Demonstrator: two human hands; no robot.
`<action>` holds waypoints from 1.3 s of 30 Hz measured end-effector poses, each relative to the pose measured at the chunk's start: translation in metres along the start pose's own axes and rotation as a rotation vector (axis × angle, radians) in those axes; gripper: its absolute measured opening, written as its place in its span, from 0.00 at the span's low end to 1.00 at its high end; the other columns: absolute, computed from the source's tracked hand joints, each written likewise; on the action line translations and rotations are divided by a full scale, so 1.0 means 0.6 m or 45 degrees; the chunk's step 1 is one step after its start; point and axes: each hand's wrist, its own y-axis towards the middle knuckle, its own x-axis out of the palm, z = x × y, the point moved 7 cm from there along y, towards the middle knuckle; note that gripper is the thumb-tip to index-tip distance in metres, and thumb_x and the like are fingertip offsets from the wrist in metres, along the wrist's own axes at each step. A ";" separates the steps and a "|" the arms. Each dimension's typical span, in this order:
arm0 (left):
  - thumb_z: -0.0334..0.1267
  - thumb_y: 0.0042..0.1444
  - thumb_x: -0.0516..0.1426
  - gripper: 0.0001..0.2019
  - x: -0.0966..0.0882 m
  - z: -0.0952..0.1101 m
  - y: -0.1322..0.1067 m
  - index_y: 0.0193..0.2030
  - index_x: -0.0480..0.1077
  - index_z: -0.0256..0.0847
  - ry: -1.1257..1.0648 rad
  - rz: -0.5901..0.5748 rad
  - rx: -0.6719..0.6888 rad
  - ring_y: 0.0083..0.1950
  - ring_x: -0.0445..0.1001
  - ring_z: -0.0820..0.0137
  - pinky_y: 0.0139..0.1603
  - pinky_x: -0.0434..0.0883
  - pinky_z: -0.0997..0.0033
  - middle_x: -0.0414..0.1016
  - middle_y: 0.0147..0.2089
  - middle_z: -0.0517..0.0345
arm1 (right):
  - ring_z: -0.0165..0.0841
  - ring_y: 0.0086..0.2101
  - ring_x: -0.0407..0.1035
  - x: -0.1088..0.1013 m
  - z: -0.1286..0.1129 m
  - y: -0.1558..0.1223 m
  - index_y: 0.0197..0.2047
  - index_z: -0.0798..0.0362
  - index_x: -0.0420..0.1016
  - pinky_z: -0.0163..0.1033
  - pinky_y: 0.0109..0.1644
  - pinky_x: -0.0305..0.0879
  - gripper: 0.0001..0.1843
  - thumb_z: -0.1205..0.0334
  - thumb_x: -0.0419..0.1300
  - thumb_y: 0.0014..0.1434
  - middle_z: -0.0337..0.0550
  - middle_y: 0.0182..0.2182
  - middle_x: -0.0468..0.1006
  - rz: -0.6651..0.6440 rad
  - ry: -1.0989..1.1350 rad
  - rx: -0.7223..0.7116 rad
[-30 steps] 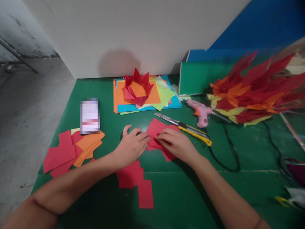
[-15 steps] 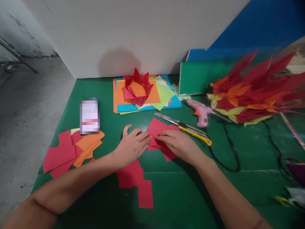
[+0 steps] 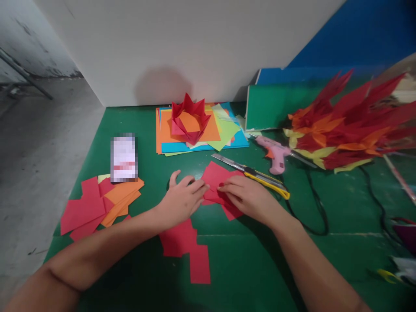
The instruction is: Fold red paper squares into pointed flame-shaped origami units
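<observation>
A folded red paper sheet (image 3: 214, 174) lies on the green table (image 3: 247, 260) in front of me. My left hand (image 3: 181, 200) rests flat beside it, thumb spread, fingertips touching the sheet's left edge. My right hand (image 3: 249, 197) covers the sheet's right part, its bent fingers pressing down on a fold. The fingertips of both hands almost meet over the paper.
Loose red squares (image 3: 186, 242) lie near my forearms; a red and orange pile (image 3: 97, 203) and a phone (image 3: 123, 158) lie left. Behind: coloured sheets (image 3: 235, 139) under a red folded crown (image 3: 190, 117), a yellow utility knife (image 3: 266, 182), a pink glue gun (image 3: 276, 154), black cable (image 3: 315, 203), red-orange paper leaves (image 3: 351, 121).
Both hands stay on the red sheet; the right fingers have slid slightly right along the fold. The view has shifted a little.
</observation>
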 end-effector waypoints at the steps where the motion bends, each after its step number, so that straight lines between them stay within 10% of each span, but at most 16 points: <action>1: 0.39 0.65 0.47 0.14 0.000 0.000 0.000 0.54 0.68 0.45 -0.005 0.003 0.000 0.51 0.66 0.64 0.64 0.48 0.48 0.73 0.51 0.56 | 0.36 0.35 0.71 -0.001 0.001 0.000 0.37 0.55 0.77 0.40 0.38 0.69 0.13 0.70 0.51 0.62 0.48 0.34 0.79 0.008 0.005 0.001; 39: 0.38 0.64 0.48 0.14 0.001 -0.003 0.002 0.53 0.69 0.44 -0.081 0.007 0.008 0.51 0.65 0.63 0.62 0.48 0.46 0.73 0.50 0.55 | 0.35 0.31 0.65 0.023 -0.010 0.009 0.45 0.59 0.75 0.39 0.34 0.61 0.17 0.71 0.45 0.63 0.49 0.30 0.75 -0.124 -0.066 -0.107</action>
